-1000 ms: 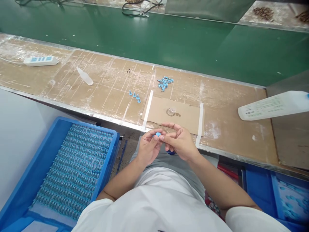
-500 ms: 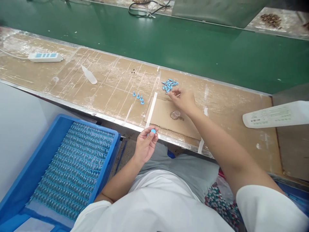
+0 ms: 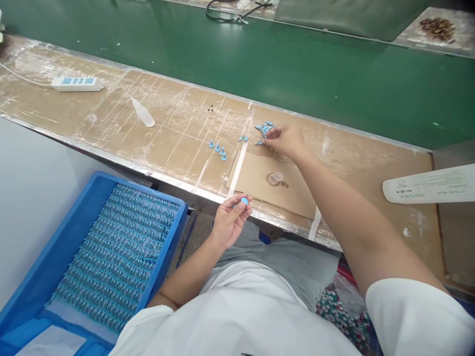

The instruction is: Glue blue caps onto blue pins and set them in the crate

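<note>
Pinched between thumb and fingers of the left hand (image 3: pixel 230 223), just below the centre of the frame, is a small blue round piece (image 3: pixel 244 201), its flat face turned up toward the camera. Thumb and fingers of the right hand (image 3: pixel 288 141) are bent close together above centre, at the edge of a loose pile of slim blue pieces (image 3: pixel 265 127); whether they have hold of one I cannot tell, since the hand covers part of the pile. Two stray blue pieces (image 3: pixel 243 139) lie to the left of that pile, near the top of a white tape strip (image 3: pixel 237 170). Farther left, near the middle of the frame, four blue pegs (image 3: pixel 217 147) stand on broad bases in a slanting line. Between the two hands lies a cardboard sheet (image 3: pixel 254 173) bearing a small clear cup (image 3: pixel 276 178) (dark spots mark the board just beside it). At lower left, a blue tray (image 3: pixel 98 177) holds many close rows of blue parts (image 3: pixel 118 252). A large white bottle (image 3: pixel 426 187) lies on its side at the right edge.
</note>
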The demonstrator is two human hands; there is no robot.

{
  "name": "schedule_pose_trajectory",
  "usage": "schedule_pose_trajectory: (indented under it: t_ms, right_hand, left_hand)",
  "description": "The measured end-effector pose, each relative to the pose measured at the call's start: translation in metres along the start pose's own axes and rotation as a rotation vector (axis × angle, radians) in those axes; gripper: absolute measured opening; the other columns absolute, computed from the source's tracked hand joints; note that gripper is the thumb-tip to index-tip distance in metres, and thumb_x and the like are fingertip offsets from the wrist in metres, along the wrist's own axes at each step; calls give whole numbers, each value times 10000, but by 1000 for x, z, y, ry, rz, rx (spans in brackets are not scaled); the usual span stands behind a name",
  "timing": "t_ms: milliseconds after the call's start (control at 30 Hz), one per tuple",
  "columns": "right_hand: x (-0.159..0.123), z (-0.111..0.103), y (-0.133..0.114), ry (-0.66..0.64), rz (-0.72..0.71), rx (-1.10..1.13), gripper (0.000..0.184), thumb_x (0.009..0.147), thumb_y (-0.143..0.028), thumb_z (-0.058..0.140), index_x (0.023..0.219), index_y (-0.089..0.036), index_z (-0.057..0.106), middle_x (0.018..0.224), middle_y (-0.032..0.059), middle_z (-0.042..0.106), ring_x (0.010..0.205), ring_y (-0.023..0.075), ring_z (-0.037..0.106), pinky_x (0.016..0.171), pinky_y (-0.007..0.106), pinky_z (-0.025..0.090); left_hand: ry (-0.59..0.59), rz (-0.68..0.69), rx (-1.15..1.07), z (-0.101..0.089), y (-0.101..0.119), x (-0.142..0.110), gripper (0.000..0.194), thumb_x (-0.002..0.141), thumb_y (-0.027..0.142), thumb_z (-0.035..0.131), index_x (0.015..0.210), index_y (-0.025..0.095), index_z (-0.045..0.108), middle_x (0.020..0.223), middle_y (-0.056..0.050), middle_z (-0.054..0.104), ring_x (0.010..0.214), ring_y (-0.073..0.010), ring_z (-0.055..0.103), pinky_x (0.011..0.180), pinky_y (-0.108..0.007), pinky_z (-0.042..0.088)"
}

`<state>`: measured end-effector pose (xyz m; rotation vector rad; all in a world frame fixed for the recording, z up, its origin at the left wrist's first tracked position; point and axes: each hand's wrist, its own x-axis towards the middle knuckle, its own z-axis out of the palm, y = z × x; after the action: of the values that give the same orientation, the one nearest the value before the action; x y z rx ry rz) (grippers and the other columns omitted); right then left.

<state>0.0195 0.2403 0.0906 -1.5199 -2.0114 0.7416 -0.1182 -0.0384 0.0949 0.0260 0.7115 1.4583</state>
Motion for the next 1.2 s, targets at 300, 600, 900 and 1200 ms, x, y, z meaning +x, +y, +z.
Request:
schedule_pose_trajectory:
  t_ms: [300,600,900,1200]
  right_hand:
    - [-29,-25,19,97,-48,189,247,703,-341,766,887,-176,751,820,62,758,753,223,717,699,326,588]
    - [-78,-29,49,170,-35,110,237,728,-281,747,952,-205,764,873,55,770,743,223,727,723,356,607]
    - [-112,-27,37,334,-10,343,298,748,-421,765,962,-215,758,851,52,769,744,237,733,668,355,617]
    - [-162,-21,18,385,-368,147,127,814,-296,719,935,-272,751,888,19,764,762,199,717,758,358,596]
  left_hand:
    - [0,-17,-24,1,-1,1,242,731,136,783,970,125,743,1015,-77,746,775,-59,689,788,-148,553]
    - [-4,-27,-44,-1,-1,6,227,721,135,789,944,145,746,952,-58,750,742,-57,691,733,-134,563]
    - [-31,-60,-32,1,-7,5,219,734,126,776,950,144,746,966,-59,754,773,-61,699,761,-128,567]
    - [-49,-98,-14,-1,-11,3,211,743,125,767,953,140,744,959,-57,751,767,-60,699,757,-127,567]
